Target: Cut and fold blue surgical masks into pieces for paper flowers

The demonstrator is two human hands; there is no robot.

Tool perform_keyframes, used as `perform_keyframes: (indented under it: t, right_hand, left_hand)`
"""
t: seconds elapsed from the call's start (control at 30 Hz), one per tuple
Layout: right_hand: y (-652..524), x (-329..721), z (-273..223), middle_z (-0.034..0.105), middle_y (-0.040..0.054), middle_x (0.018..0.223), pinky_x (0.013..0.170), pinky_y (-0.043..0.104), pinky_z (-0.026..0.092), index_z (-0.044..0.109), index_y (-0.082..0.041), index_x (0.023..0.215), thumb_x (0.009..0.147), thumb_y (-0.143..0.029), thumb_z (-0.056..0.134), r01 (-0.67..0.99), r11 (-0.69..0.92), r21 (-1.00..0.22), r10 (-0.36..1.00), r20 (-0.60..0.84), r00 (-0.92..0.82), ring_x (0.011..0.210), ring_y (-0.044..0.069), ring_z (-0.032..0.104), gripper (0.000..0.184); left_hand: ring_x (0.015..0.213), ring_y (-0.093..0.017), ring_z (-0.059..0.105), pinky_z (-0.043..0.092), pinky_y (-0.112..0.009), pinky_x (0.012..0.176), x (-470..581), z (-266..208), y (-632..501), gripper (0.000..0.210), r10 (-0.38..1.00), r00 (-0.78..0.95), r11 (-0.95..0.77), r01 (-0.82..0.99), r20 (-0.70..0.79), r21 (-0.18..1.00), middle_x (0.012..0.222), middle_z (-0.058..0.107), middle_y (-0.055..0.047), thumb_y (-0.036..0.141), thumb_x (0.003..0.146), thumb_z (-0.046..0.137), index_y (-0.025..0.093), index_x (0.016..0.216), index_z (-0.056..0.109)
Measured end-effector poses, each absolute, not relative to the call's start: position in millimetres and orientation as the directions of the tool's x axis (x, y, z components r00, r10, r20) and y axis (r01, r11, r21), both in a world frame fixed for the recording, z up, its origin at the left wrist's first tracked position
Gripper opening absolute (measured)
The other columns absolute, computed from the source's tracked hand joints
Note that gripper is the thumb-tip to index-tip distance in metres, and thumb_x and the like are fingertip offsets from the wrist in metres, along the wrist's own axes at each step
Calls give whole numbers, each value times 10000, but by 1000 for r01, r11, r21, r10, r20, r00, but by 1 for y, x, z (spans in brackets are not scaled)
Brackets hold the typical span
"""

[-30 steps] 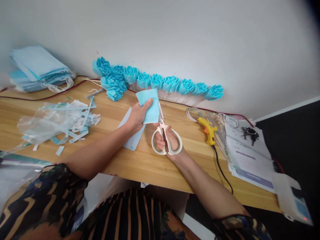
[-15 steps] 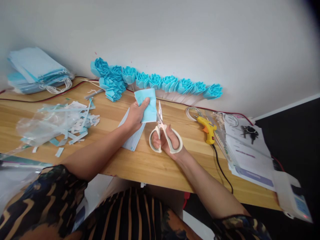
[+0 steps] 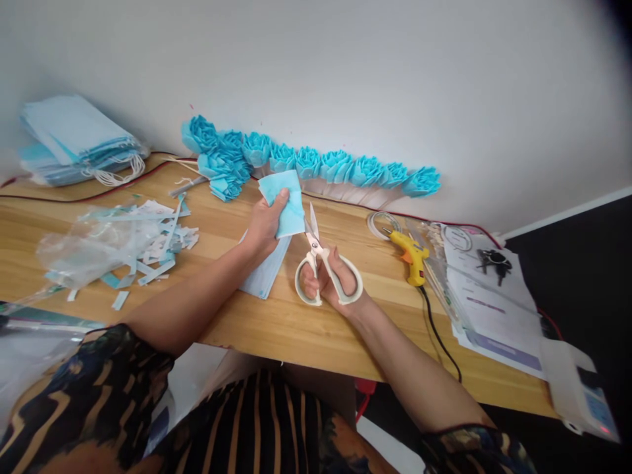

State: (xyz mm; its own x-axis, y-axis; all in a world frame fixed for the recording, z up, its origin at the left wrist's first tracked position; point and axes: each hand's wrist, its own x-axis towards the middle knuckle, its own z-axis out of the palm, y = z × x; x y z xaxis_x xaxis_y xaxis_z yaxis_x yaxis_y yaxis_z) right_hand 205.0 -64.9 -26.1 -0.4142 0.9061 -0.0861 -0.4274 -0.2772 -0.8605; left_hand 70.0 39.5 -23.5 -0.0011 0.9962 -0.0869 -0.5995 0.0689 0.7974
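Your left hand is closed on a light blue sheet, thumb laid flat over its face and the other fingers behind it, so that you hold it up above the table near the middle of the scene. Your right hand, just to the right and a little nearer, is curled around the white-handled scissors, with your thumb in the right loop and fingers through the left one. The blades point toward the far side and stand parted beside the sheet's right edge; you cannot tell from here whether one touches it. Under your left wrist lies a pale blue folded piece, partly hidden by your arm. On the left you have cut scraps heaped against a clear plastic bag, and on the far left a pile of blue masks with white loops. Blue flowers line the far edge along the wall. To the right of your scissors rests a yellow glue gun, and farther right are printed papers with keys on them.
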Motion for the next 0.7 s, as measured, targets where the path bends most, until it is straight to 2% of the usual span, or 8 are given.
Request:
perform_keyframes:
  t: [0.2,0.33,0.57,0.7]
  right_hand:
    - [-64,206,-28,584,-43,649,439,243,414,517,-241,935,794,-699,620,-453,-262,-852,914,-68,-401,492,108,487,490]
    - [-64,206,-27,573,-34,647,438,242,416,521,-225,856,779,-699,640,-467,-260,-845,921,-71,-383,486,103,475,494]
    - [-62,209,-30,565,-48,641,432,246,407,524,-246,988,807,-703,600,-457,-226,-860,935,-61,-349,482,117,495,497]
    - [-62,210,-32,560,-44,641,430,241,405,529,-228,934,802,-709,600,-459,-241,-855,929,-66,-365,488,111,492,504]
  left_hand:
    - [581,-98,606,500,-214,580,73,-25,33,407,994,71,109,-565,-84,818,709,678,8,445,656,851,144,809,623]
    - [550,-92,583,482,-205,547,74,-24,30,442,993,89,117,-554,-82,825,675,662,18,473,623,865,147,802,626]
    - [552,-105,574,497,-226,570,77,-30,25,483,988,135,135,-521,-75,843,666,659,9,519,586,869,150,787,630]
    - [567,-108,577,490,-228,573,79,-31,24,499,991,106,123,-537,-79,835,677,659,3,519,567,875,146,783,624]
